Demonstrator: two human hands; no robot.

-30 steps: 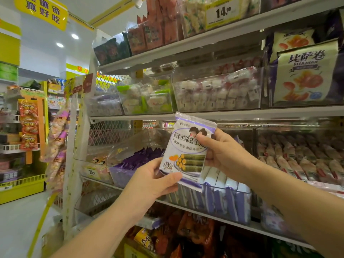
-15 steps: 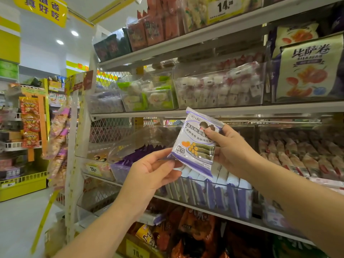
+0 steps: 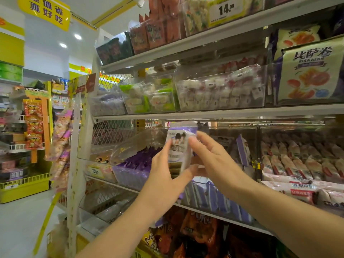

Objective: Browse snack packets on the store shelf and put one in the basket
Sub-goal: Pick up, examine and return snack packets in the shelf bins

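**Head view: glossy white-and-purple snack packet [image 3: 179, 144] held in both hands at the white metal store shelf [image 3: 204, 114]**

The left hand [image 3: 162, 170] pinches the packet's left edge and lower corner between fingers and thumb. The right hand [image 3: 210, 159] curls its fingers round the right edge. The packet stands upright in the air, in front of the middle tier.

Just below the hands, a clear rectangular plastic bin [image 3: 223, 202] holds more white-and-purple packets standing on edge in a row. To its left, a clear scoop-fronted tub [image 3: 128, 175] is heaped with dark purple sachets [image 3: 141, 161]. To the right, pink-and-red wrapped bars [image 3: 297, 164] lie in ranks.

On the tier above, a clear tray [image 3: 221, 95] holds white-and-red wrapped sweets. A second clear tray [image 3: 150, 98] beside it holds green-and-white ones.
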